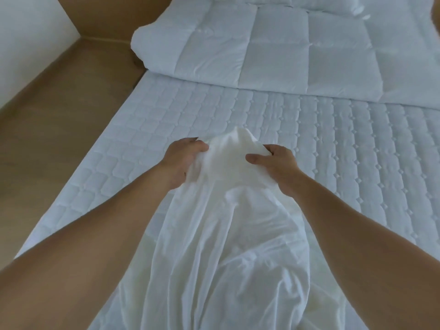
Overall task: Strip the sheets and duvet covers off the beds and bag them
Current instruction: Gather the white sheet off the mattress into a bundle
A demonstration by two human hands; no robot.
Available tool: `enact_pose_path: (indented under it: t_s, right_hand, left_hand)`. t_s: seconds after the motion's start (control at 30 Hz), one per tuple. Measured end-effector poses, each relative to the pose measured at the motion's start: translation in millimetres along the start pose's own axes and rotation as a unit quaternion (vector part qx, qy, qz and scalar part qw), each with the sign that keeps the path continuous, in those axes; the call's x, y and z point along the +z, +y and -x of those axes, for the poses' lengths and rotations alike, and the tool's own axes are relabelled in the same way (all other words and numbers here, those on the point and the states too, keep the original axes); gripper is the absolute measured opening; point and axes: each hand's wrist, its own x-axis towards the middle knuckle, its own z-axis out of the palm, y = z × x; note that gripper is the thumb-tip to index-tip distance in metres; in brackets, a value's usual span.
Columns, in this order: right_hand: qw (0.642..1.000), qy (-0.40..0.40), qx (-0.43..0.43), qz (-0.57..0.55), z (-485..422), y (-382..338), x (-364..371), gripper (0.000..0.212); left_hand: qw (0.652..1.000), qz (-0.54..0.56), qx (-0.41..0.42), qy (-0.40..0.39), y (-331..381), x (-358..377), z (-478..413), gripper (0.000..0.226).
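A white sheet [228, 234] is bunched into a long bundle that runs from the bottom of the view up to the middle of the bed. My left hand [182, 160] grips its top end from the left. My right hand [276, 166] grips the same end from the right, thumb laid over the cloth. The sheet's tip sticks up between the two hands. Beneath it lies the bare quilted mattress pad [333, 148]. A white quilted duvet [273, 48] is folded back at the far end of the bed.
A pillow [321, 3] lies at the head of the bed beyond the duvet. A brown floor strip [62, 120] runs along the bed's left side, bounded by a white wall [26, 44] and a brown panel at the back.
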Motion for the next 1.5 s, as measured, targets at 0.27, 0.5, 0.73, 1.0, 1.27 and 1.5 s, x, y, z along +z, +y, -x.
enact_pose_path:
  t_s: [0.27,0.5,0.73,1.0,1.27,1.5]
  right_hand:
    - [0.995,-0.042,-0.085,-0.021,160.5,-14.8,-31.7,0.059]
    - [0.954,-0.037,-0.091,0.284,273.5,57.5,-35.1,0.024]
    - [0.78,-0.134,-0.097,0.603,316.5,132.4,-27.5,0.064]
    - [0.813,0.048,-0.317,0.485,276.3,93.8,30.5,0.049]
    - [0.789,0.001,-0.104,0.606,189.9,168.8,27.7,0.1]
    - [0.875,0.016,0.072,0.479,149.8,185.9,29.1,0.131]
  left_hand:
    - [0.985,-0.03,0.142,-0.096,-5.9,-40.1,154.0,0.053]
    - [0.869,-0.395,0.213,-0.207,-96.4,-85.2,235.4,0.079]
    - [0.632,-0.652,0.265,-0.323,-162.8,-90.5,257.6,0.056]
    - [0.853,-0.463,0.235,-0.056,-148.8,-28.7,238.0,0.052]
    - [0.882,-0.454,-0.099,0.081,-238.6,16.6,196.4,0.093]
    - [0.885,-0.407,-0.168,0.151,-263.1,16.9,155.3,0.113]
